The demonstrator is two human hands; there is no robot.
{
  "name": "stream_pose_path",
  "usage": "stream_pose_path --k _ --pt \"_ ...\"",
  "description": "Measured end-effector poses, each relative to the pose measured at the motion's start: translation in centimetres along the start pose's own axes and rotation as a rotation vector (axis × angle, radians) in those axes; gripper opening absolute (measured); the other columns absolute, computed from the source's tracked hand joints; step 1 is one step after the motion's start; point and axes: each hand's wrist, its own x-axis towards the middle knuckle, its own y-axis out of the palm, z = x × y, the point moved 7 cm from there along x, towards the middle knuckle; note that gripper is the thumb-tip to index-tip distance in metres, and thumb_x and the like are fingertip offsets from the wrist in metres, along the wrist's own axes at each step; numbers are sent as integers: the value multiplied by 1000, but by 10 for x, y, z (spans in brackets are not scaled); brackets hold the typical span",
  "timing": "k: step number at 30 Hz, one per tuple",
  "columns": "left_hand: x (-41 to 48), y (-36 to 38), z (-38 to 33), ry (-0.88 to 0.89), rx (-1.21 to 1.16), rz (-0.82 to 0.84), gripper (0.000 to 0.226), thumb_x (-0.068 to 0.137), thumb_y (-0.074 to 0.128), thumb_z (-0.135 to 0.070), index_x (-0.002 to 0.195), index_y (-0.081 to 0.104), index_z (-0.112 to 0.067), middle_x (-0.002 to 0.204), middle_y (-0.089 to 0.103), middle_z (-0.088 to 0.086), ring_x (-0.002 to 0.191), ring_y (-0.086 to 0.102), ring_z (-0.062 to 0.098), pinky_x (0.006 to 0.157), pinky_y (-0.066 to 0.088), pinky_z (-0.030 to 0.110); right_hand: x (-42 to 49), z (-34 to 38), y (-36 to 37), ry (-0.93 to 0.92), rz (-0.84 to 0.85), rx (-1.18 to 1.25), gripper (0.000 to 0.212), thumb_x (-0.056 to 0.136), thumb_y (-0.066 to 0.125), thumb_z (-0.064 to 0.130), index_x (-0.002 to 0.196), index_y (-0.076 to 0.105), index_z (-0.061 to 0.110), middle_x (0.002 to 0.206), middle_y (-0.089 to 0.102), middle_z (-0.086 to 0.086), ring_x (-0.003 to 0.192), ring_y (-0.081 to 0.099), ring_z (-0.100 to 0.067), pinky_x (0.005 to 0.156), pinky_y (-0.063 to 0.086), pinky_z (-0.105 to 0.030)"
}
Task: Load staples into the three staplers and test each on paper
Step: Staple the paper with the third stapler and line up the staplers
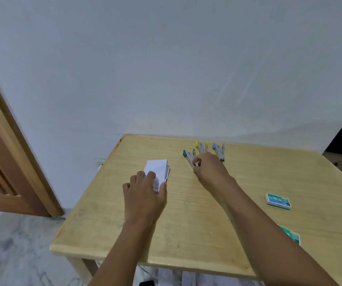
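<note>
My left hand (pixel 145 195) gripped paper stack (pixel 158 168); right hand (pixel 209 168) pinched green stapler (pixel 188 154), apparently. Yellow stapler (pixel 201 147), blue stapler (pixel 218 150), staple box (pixel 278 201) untouched on tabletop (pixel 186 223). Judged loading, testing mostly ahead.

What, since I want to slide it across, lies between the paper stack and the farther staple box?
Head view: only the right forearm crosses between the paper stack and staple box; otherwise bare table.

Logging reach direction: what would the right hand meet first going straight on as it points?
The right hand would meet the dark green metal stapler first; its fingertips already seem to be at it, though contact is unclear.
</note>
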Motion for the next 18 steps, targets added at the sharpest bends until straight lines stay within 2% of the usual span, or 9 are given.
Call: stream_pose_path --k 4,6,9,11,13,16,18 --pt "1 0 -1 -2 4 3 23 84 58 -43 92 62 -22 98 59 -3 93 54 22 81 34 37 7 3 4 -12 -97 -3 18 94 62 24 107 73 18 106 74 -1 93 68 -21 71 51 -29" --pt "1 0 -1 -4 5 6 23 85 58 -43 91 62 -22 98 59 -3 93 54 22 81 33 36 11 3 7 -8 -153 -13 20 95 59 27 98 74 15 95 75 -3 85 69 -22 70 55 -33" --pt "1 -1 -1 -5 -5 8 22 85 57 -43 90 61 -22 98 58 -4 93 53 20 82 33 35 14 2 12 2 -200 5 21 97 56 29 96 73 17 93 73 -3 85 68 -24 69 54 -33" --pt "1 -1 -1 -4 -1 2 22 85 57 -44 88 61 -23 97 57 -5 93 52 19 82 32 34 17 -1 15 35 -203 32 24 99 53 30 112 72 23 105 72 -2 94 67 -25 68 47 -30" --pt "1 -2 0 -4 0 -1 22 85 57 -44 87 61 -23 98 58 -5 93 52 19 81 30 33 21 -3 21 54 -178 54 32 100 50 33 130 62 28 119 69 -3 102 66 -26 72 46 -30" --pt "3 -1 1 -12 -11 9 23 85 57 -45 89 61 -23 102 58 -5 98 52 19 83 27 32 20 -4 27 40 -101 38 48 101 47 35 148 41 27 135 57 -9 113 60 -28 87 52 -38" --pt "3 -1 2 -20 -14 20 23 86 56 -46 93 61 -24 106 57 -7 102 51 17 84 24 30 12 -3 29 25 -62 3 58 101 47 35 154 28 23 146 43 -11 129 47 -28 100 45 -41"
